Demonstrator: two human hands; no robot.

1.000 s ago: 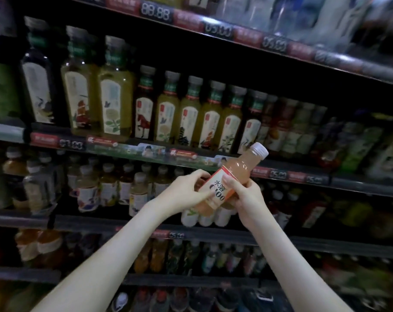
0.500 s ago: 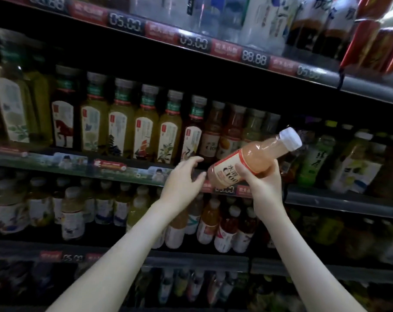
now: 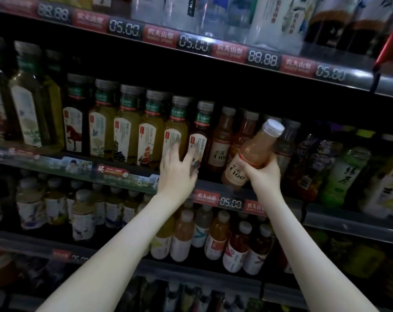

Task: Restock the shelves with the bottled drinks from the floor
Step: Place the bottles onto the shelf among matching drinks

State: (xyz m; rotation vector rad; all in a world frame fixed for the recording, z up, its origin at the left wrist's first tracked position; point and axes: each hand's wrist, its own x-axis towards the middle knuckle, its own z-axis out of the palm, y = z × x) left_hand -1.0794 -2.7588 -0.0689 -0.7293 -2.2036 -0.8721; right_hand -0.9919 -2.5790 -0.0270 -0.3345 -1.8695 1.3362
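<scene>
The right hand (image 3: 261, 174) grips the lower body of a peach-coloured drink bottle (image 3: 251, 154), which rises out of its grasp, long axis tilted, white cap up and to the right, before the middle shelf (image 3: 281, 206). The left hand (image 3: 176, 170), just left, hangs spread and empty, fingers (image 3: 192, 155) against a tea bottle (image 3: 198, 134).
</scene>
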